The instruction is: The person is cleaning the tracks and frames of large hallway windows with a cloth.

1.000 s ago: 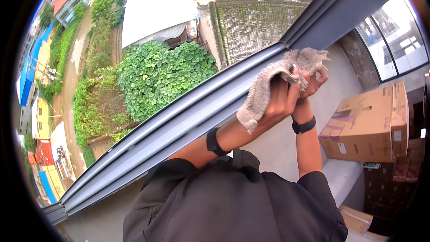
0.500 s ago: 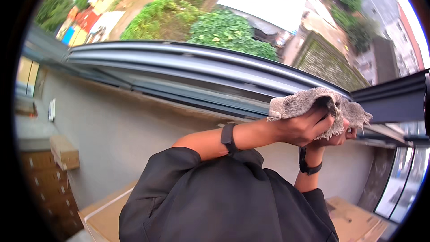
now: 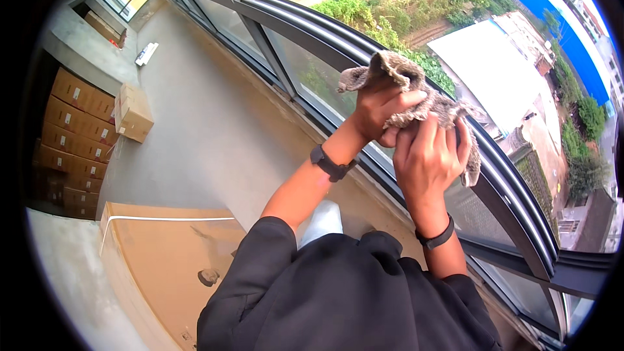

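Note:
A rumpled grey-brown rag (image 3: 403, 75) is bunched between my two hands, just over the dark metal rail of the window frame (image 3: 325, 29). My left hand (image 3: 383, 107) has its fingers wrapped into the cloth, part of which covers them. Close beside it, my right hand (image 3: 432, 156) grips the lower end with curled fingers, and a flap of cloth hangs past them on the right. Whether the rag touches the rail beneath is hidden by the hands. Each wrist wears a black band.
A large flat cardboard box (image 3: 162, 247) lies at the lower left. Stacked brown cartons (image 3: 75, 136) stand behind a smaller box (image 3: 133, 114). Glass panes (image 3: 318, 75) fill the frame below the rail; beyond it, the view drops to roofs and greenery.
My view has swung leftward along the window, bringing more floor and cartons into sight. Both hands still hold the rag, now nearer the picture's middle, and the cloth is bunched differently.

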Demonstrator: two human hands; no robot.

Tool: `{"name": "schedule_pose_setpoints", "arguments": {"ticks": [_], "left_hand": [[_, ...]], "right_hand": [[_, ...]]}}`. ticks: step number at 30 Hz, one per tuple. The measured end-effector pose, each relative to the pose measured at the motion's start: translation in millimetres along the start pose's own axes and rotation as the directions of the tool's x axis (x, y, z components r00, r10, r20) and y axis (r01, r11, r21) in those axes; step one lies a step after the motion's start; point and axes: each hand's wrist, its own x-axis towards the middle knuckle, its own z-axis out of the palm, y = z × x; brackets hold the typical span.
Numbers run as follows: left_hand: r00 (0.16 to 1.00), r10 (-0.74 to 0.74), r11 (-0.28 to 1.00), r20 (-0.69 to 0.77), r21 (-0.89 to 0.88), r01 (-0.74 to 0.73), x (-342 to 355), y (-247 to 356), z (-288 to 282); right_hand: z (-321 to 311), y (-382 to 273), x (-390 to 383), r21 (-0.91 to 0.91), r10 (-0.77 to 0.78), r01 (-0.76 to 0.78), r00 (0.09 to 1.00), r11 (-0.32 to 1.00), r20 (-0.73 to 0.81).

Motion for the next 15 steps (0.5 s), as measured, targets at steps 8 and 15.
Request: {"name": "schedule_pose_setpoints", "arguments": {"ticks": [8,15], "left_hand": [[0.994,-0.032,0.989,-0.104,0.142,0.047,-31.6,-152.8,-114.1],[0.973,-0.231,0.969,-0.011,0.087,0.231,-78.5,-274.3,-215.0]], "right_hand": [[130.6,-134.4,87.4,0.033,-0.042,0.042,0.999,0.999,0.021],[229.4,-233.5,149.2,0.127,-0.041,0.03,0.996,0.991,0.081]]}}
